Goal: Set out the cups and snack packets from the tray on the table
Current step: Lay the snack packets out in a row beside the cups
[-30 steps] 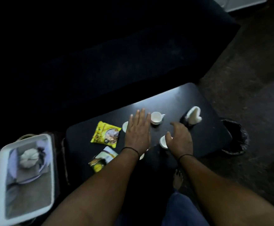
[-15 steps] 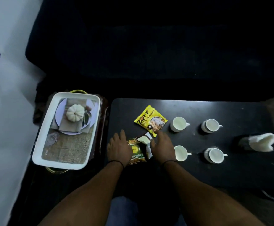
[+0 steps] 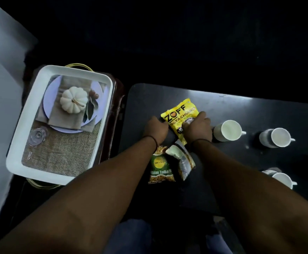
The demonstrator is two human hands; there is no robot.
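Observation:
A yellow Zoff snack packet [image 3: 179, 116] lies on the black table [image 3: 259, 114]. My left hand [image 3: 156, 130] grips its left edge and my right hand [image 3: 198, 128] grips its right side. Nearer me lie a green and yellow packet [image 3: 160, 166] and a white and clear packet [image 3: 181, 158], partly overlapping. White cups stand to the right: one [image 3: 226, 132] beside my right hand, another [image 3: 276, 137] further right, a third [image 3: 281, 179] near the front right edge. The white tray [image 3: 17, 143] with a pumpkin picture sits left of the table, holding no cups or packets.
The tray rests on a dark stand with gold handles [image 3: 76, 66]. A dark sofa [image 3: 168, 43] runs behind the table. Pale floor [image 3: 1, 88] lies to the left. My knees in blue trousers [image 3: 131, 235] are below the table edge.
Both hands moved away from the two near packets up to the yellow Zoff packet and took hold of it. The camera came closer and lower.

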